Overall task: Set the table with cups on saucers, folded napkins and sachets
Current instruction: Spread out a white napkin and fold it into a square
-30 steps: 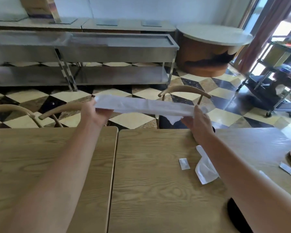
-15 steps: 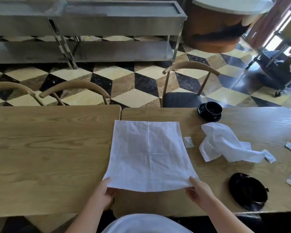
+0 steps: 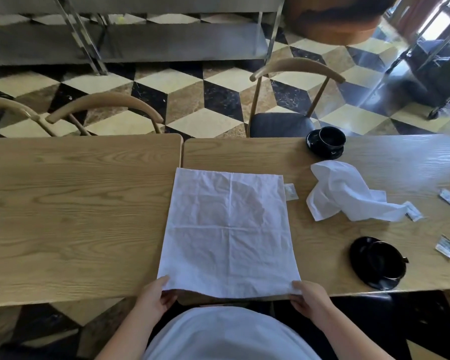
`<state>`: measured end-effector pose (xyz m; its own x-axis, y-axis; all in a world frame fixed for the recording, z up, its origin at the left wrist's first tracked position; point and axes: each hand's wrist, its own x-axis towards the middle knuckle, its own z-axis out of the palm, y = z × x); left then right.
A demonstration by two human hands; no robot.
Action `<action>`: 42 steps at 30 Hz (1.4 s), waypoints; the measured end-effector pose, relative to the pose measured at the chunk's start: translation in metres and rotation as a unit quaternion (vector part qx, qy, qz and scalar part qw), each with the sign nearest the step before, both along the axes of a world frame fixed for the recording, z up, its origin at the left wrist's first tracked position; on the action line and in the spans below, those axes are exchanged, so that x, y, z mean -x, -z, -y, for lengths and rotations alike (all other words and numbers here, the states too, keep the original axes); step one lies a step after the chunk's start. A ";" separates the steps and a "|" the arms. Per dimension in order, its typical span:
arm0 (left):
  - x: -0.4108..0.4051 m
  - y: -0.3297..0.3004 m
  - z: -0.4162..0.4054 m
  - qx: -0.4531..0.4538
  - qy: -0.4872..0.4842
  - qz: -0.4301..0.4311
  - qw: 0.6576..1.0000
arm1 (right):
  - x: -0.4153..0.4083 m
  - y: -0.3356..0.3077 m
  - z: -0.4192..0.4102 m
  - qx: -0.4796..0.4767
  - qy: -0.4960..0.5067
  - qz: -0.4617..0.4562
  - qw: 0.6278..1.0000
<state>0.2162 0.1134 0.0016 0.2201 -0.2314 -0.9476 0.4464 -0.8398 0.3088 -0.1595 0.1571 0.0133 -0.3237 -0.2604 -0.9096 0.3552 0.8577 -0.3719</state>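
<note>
The creased white square cloth napkin (image 3: 229,229) is spread flat on the wooden surface (image 3: 76,216), its near corners pinched by the left hand (image 3: 156,297) and right hand (image 3: 308,298).

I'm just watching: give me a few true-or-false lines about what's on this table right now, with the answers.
1. Both hands, left hand and right hand, pinch the flat napkin's near corners. True.
2. The crumpled napkin lies left of it. False: right.
3. The far cup sits on a saucer. True.
4. The cups are white. False: black.
5. A sachet lies at the flat napkin's far right corner. True.
</note>
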 end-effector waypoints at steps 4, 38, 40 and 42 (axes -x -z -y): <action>-0.001 -0.008 0.014 0.016 -0.058 -0.018 0.998 | 0.014 -0.015 0.019 0.049 0.013 0.009 0.999; 0.010 -0.035 0.217 0.286 0.159 0.039 0.944 | 0.061 -0.037 0.194 0.224 -0.015 0.023 0.974; 0.016 -0.029 0.239 0.266 0.205 0.086 0.938 | 0.067 -0.028 0.216 0.205 -0.066 -0.016 0.976; 0.021 -0.022 0.257 0.233 0.260 0.162 0.923 | 0.070 -0.015 0.234 0.185 -0.100 -0.062 0.976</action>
<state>0.1947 -0.1435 0.0233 0.2185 -0.7513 -0.6227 -0.1589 -0.6570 0.7370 -0.2297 -0.0773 0.0287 -0.3335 -0.6326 -0.6990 0.1271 0.7045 -0.6983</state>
